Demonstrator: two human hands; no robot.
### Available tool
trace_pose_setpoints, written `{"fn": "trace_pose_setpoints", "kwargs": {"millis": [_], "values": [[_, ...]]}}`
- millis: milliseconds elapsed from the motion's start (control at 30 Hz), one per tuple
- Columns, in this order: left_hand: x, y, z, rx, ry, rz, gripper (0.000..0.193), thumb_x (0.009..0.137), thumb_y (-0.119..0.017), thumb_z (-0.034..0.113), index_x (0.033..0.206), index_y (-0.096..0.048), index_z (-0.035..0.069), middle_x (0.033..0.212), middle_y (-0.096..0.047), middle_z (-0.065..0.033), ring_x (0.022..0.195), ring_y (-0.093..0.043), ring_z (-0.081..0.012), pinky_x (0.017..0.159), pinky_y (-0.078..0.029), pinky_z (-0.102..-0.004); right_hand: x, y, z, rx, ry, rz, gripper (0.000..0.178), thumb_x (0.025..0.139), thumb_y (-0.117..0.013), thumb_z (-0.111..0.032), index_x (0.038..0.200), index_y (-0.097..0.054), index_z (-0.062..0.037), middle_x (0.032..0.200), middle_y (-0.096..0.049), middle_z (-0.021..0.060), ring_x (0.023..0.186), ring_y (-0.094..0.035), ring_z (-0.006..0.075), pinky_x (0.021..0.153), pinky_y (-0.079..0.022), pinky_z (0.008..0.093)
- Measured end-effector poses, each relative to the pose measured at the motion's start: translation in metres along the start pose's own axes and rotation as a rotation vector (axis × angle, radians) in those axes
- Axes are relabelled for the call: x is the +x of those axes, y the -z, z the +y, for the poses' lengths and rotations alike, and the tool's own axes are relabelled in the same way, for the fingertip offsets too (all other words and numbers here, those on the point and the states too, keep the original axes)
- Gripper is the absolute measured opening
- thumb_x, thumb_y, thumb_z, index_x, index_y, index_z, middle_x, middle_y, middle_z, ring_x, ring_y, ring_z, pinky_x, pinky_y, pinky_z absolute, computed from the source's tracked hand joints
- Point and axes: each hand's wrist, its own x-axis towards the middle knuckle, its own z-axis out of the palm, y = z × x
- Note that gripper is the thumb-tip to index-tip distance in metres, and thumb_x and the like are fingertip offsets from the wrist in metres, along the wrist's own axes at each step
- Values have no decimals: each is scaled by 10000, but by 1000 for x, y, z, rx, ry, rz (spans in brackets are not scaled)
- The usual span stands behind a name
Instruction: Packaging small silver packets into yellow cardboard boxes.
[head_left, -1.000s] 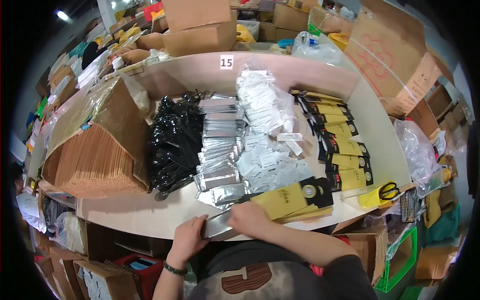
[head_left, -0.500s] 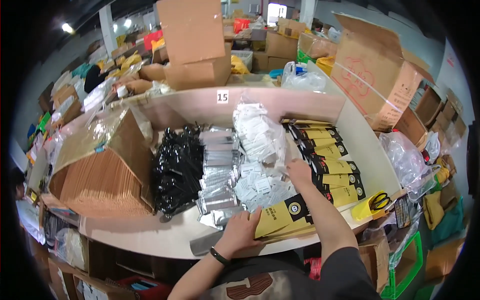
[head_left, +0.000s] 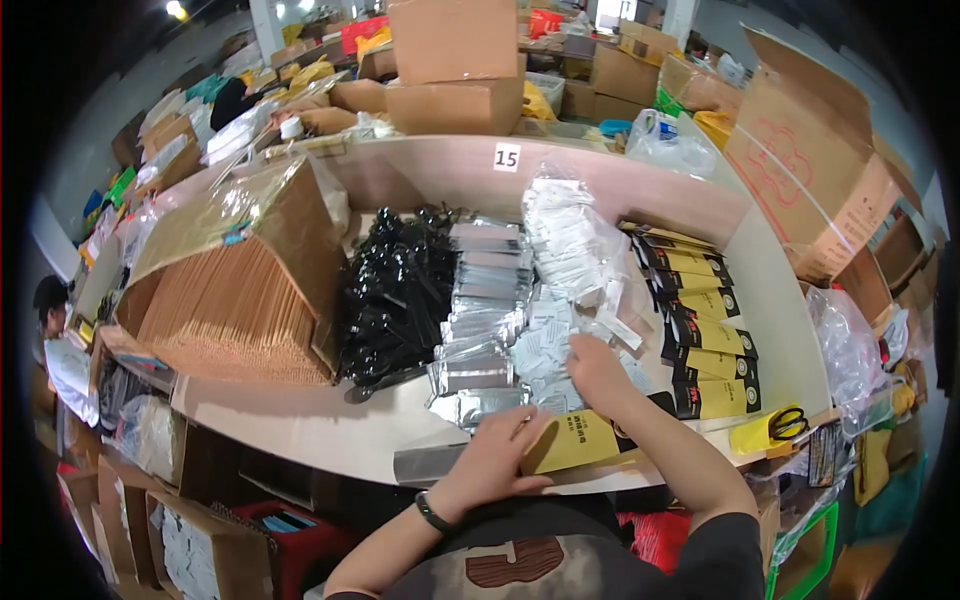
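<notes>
Along front of bench [head_left: 265,412], steady yellow sleeve [head_left: 583,442] under half-open left hand [head_left: 503,447], with hold unclear, and work half-curled right hand [head_left: 600,370] lightly at white packets [head_left: 545,348] just beyond, with any pinched item hidden, without scattering them.

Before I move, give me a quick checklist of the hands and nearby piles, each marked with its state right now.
1. Left hand at the yellow-and-black packet by the near table edge: ok, at its left end.
2. Right hand at the small white packets: ok, over their near right part.
3. White packet gripped in the right hand: cannot tell; the hand hides it.
4. Silver packets well apart from the left hand: not ok; the nearest lies close to it.
5. Black wrapped items apart from both hands: ok.
6. Scissors in the yellow holder: ok, at the table's right side.
</notes>
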Motion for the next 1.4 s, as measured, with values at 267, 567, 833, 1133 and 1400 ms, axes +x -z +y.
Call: {"fn": "trace_pose_setpoints", "kwargs": {"millis": [267,567,833,1133,1400], "values": [[-80,68,-80,243,503,355,401,818,-704,96,1206,-614,55,1247,-598,-180,1132,-582,-387,960,-493,-437,-14,-12,27,25,-88,-51,124,786,-574,-18,866,-649,38,1057,-600,200,1048,-582,376,914,-499,413],[-71,67,-130,465,525,243,218,808,-634,84,1026,-640,76,964,-633,-121,912,-627,-354,791,-524,-431,2,-10,26,-100,74,9,45,737,-593,-28,733,-627,1,955,-606,161,958,-594,353,817,-507,426],[-90,56,-118,369,700,364,141,861,-630,136,992,-628,87,901,-641,-145,833,-642,-348,702,-517,-454,-20,-15,35,-80,39,52,59,795,-612,-29,834,-647,-1,1028,-657,137,984,-625,344,844,-515,422],[5,17,-87,107,474,-28,479,767,-788,204,1193,-587,116,1175,-590,-116,927,-643,-374,761,-542,-452,-5,5,25,50,-30,133,83,759,-647,-46,834,-641,-11,926,-631,149,900,-613,359,753,-507,447],[-14,38,-94,48,480,279,307,742,-806,153,961,-610,64,919,-662,-118,845,-667,-299,710,-519,-400,-12,26,4,419,-418,177,119,903,-625,-91,990,-662,-17,955,-645,149,881,-634,332,782,-504,395]]}}
